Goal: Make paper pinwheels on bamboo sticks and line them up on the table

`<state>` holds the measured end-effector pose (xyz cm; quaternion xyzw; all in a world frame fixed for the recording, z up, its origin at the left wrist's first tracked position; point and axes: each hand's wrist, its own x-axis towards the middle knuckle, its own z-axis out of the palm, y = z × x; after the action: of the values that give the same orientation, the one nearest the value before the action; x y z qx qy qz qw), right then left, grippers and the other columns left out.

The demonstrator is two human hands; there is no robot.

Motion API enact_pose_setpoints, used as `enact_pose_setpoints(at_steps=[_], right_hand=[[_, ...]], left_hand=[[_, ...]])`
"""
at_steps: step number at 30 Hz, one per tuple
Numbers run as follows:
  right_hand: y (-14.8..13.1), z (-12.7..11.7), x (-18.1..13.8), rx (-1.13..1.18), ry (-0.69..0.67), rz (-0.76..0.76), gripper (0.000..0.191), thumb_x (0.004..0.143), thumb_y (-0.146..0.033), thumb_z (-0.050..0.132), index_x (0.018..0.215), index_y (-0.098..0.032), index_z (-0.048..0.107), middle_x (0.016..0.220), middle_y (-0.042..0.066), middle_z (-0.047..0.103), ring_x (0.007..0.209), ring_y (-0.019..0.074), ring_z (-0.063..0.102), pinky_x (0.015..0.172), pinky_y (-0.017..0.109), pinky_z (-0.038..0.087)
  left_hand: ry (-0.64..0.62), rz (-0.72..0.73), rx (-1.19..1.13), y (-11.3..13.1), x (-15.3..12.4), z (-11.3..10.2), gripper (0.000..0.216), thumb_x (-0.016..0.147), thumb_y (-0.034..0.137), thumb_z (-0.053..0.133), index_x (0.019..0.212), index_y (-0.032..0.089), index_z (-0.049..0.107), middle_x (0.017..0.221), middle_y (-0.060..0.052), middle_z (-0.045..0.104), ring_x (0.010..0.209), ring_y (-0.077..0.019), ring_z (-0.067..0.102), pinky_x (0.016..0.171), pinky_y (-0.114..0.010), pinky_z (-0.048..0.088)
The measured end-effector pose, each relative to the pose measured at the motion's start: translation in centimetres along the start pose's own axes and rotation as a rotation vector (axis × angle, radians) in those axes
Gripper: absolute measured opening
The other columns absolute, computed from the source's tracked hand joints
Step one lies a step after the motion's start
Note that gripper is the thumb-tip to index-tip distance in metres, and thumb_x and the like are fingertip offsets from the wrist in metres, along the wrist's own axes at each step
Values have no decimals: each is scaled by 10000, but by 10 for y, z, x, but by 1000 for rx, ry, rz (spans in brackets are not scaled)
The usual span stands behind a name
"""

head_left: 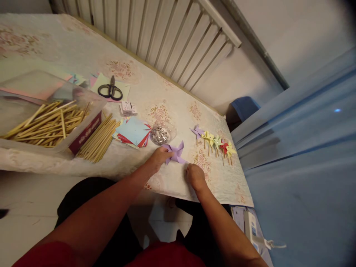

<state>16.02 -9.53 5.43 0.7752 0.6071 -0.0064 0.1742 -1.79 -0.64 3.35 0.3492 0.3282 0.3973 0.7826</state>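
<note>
Near the table's front edge, my left hand (159, 157) pinches a purple paper pinwheel (177, 152) between thumb and fingers. My right hand (195, 175) is closed just to the right, close to the pinwheel's lower right tip; whatever it holds, if anything, is too small to make out. Behind my left hand stands a clear round container (160, 135) of small silvery pins. Beside it lies a stack of cut paper squares (135, 130), light blue on top with red below.
Finished pinwheels on sticks (211, 139) lie in a row at the right. At the left are a plastic bin (59, 150) of wooden sticks, a pile of loose sticks (98, 140), scissors (110, 91) on paper and small white boxes (128, 108). A radiator (155, 37) runs behind the table.
</note>
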Motion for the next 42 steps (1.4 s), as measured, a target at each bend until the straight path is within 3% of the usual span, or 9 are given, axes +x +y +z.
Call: enact_pose_setpoints(at_steps=[11, 18, 21, 24, 30, 34, 42], right_hand=[[1, 8, 2, 106, 80, 23, 222, 875, -123, 476, 923, -124, 692, 942, 146, 733, 869, 222, 677, 735, 288, 429], [19, 13, -2, 628, 261, 129, 152, 768, -168, 536, 665, -183, 646, 642, 20, 662, 627, 160, 586, 633, 254, 400], [14, -2, -6, 853, 388, 145, 141, 756, -222, 546, 646, -189, 627, 592, -11, 608, 587, 153, 552, 615, 258, 407], [-4, -25, -11, 975, 502, 18, 126, 768, -261, 571, 708, -187, 654, 646, -8, 621, 616, 152, 552, 625, 264, 418], [-40, -50, -14, 879, 688, -208, 137, 836, -222, 578, 711, -204, 630, 731, 13, 626, 753, 172, 565, 739, 302, 439], [-49, -48, -10, 788, 734, -228, 131, 863, -200, 577, 748, -209, 640, 763, 27, 639, 811, 192, 544, 784, 330, 429], [-55, -34, 0, 755, 702, -214, 132, 884, -212, 589, 774, -203, 661, 755, 27, 630, 792, 190, 528, 766, 316, 418]], left_hand=[[-12, 1, -50, -2, 1, 0, 301, 538, 257, 747, 800, 130, 669, 742, -3, 680, 646, -116, 575, 617, -231, 409], [4, 18, -27, 3, 0, 2, 273, 536, 255, 744, 769, 137, 665, 724, -9, 681, 667, -131, 576, 632, -242, 405], [19, 22, -6, 6, -4, 4, 237, 546, 238, 727, 752, 143, 655, 703, 1, 667, 640, -119, 548, 603, -233, 383], [42, 38, 27, 8, -6, 6, 183, 569, 236, 704, 716, 152, 636, 657, 18, 629, 601, -104, 504, 569, -225, 350], [68, 57, 104, 8, -7, 7, 134, 613, 257, 677, 647, 164, 586, 580, 39, 545, 559, -98, 450, 545, -231, 321], [62, 64, 129, 6, -5, 7, 160, 609, 270, 695, 646, 160, 585, 595, 34, 545, 574, -103, 461, 554, -237, 321], [60, 63, 120, 0, -2, 5, 210, 614, 285, 723, 640, 164, 553, 577, 43, 518, 561, -97, 445, 545, -236, 305]])
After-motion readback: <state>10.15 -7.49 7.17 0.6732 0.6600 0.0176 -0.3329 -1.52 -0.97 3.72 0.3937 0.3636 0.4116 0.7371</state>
